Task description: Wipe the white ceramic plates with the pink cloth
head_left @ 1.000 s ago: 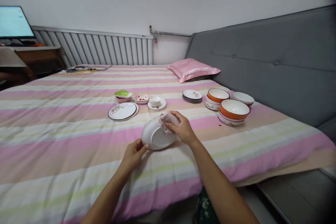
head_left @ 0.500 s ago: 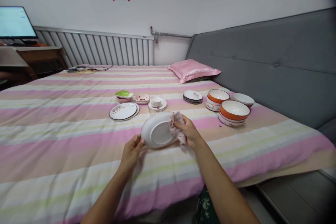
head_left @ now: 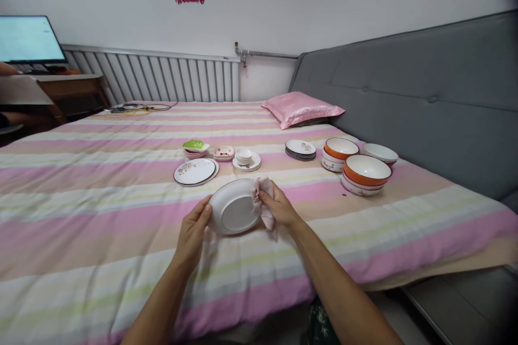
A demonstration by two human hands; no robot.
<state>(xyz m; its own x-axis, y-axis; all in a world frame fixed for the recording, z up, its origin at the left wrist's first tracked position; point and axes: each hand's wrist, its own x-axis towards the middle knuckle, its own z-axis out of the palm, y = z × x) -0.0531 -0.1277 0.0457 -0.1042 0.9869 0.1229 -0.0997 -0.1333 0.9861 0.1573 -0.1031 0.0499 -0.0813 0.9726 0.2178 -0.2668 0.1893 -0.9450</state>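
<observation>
A white plate (head_left: 232,210) is held tilted above the striped bedspread, its underside with the foot ring facing me. My left hand (head_left: 195,229) grips its left rim, thumb on the near face. At the right rim, my right hand (head_left: 279,206) is closed on a pale pink cloth (head_left: 263,202) pressed against the plate. Beyond the plate lie white plates with a floral pattern (head_left: 195,171), a stack of small white bowls (head_left: 243,156) on plates, a pink-white dish (head_left: 224,152) and a green leaf-shaped dish (head_left: 195,144).
Orange-and-white bowls (head_left: 366,170) stand stacked at the right, near the grey headboard (head_left: 424,75). A stack of dark-rimmed plates (head_left: 300,148) lies left of them. Farther back are a pink pillow (head_left: 301,109) and cables (head_left: 141,107). Part of a person (head_left: 28,117) shows by the desk at far left.
Both hands have moved a little left and down in view with the plate and cloth. The whole scene has shifted slightly right as the camera turned.
</observation>
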